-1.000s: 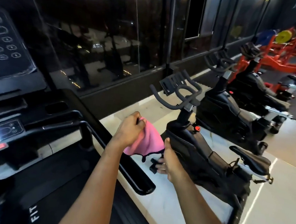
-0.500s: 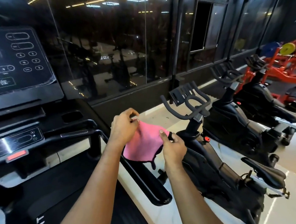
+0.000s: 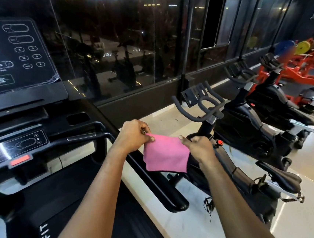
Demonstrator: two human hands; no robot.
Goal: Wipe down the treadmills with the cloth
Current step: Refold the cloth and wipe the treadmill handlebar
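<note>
- Currently, head view: left hand [image 3: 131,135] and right hand [image 3: 199,148] each pinch a top corner of the cloth [image 3: 166,154] with curled fingers [image 3: 145,128], holding it spread above the treadmill [image 3: 56,120] handrail [image 3: 155,182].
- Step, as I judge it: readying the cloth. The next move calls for pressing it flat on the rail and rubbing.
- Count: one cloth, one treadmill, three bikes [image 3: 233,174].

Pink cloth [image 3: 165,154] unbunched, now hanging flat, right hand [image 3: 197,146] risen to pinch its corner

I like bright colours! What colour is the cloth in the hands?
The cloth is pink, with a thin dark bottom edge, seen best in the head view.
</note>
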